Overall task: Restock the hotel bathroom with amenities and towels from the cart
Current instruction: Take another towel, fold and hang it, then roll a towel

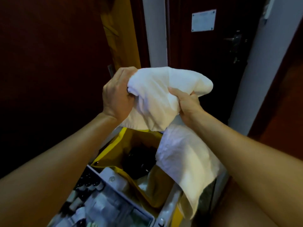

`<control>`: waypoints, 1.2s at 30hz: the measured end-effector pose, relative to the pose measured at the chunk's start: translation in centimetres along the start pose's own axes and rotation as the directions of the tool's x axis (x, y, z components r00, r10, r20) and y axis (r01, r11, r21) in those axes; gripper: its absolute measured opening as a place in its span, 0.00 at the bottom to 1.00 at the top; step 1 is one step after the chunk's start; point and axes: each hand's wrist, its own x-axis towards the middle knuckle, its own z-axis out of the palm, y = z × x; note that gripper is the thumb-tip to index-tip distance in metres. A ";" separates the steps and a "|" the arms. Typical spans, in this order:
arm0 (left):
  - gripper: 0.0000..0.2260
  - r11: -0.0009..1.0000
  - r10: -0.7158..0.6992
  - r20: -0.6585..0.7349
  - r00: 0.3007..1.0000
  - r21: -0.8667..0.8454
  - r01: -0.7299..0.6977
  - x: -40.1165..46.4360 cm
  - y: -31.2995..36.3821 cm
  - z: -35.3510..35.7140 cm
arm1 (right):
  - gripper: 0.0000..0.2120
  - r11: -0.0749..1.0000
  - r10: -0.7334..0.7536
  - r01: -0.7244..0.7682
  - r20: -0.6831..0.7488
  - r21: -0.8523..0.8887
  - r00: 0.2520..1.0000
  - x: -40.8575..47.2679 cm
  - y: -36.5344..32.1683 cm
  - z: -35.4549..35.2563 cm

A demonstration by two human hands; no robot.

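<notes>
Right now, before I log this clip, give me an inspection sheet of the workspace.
Surface: cart top, grey frame, seen from above.
Job's things: white cloth bunched and held up over the cart; second towel draped over the right rim of the yellow bag; small bottles in the tray at the near left.
Clutter: dark items and white pieces inside the bag, too dim to name.
Hands: left hand and right hand both grip the cloth.
Cables: nothing seen.
Surroundings: dark door with a white notice and a handle; dim corridor.
</notes>
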 end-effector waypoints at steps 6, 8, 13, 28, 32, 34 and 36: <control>0.13 0.996 -0.064 0.012 0.998 0.070 0.063 -0.8 -2.1 -4.8 | 0.17 0.990 0.135 -0.139 0.118 0.030 0.984 -0.9 1.4 5.9; 0.13 0.986 -0.094 0.018 0.995 0.140 0.091 -1.7 -2.6 -6.7 | 0.20 0.980 0.194 -0.197 0.170 0.005 0.966 -1.2 2.5 7.5; 0.17 0.921 -0.158 0.016 0.987 0.364 0.142 -4.1 -2.6 -11.0 | 0.21 0.955 0.293 -0.291 0.319 -0.055 0.901 -2.7 4.7 11.1; 0.21 0.644 -0.165 0.015 0.986 0.759 0.097 -9.4 2.9 -24.5 | 0.18 0.831 0.524 -0.473 0.699 -0.294 0.486 -13.3 6.7 19.1; 0.19 0.535 -0.280 0.090 0.956 0.841 0.078 -10.9 4.4 -27.1 | 0.08 0.762 0.640 -0.400 0.686 -0.509 0.346 -15.6 7.8 19.5; 0.18 0.503 -0.349 0.143 0.926 0.863 0.056 -11.8 4.7 -27.6 | 0.08 0.743 0.669 -0.305 0.676 -0.596 0.308 -15.9 8.5 19.4; 0.16 0.465 -0.438 0.172 0.883 0.883 0.059 -12.8 4.9 -27.9 | 0.10 0.712 0.667 -0.099 0.628 -0.695 0.401 -16.2 9.4 19.3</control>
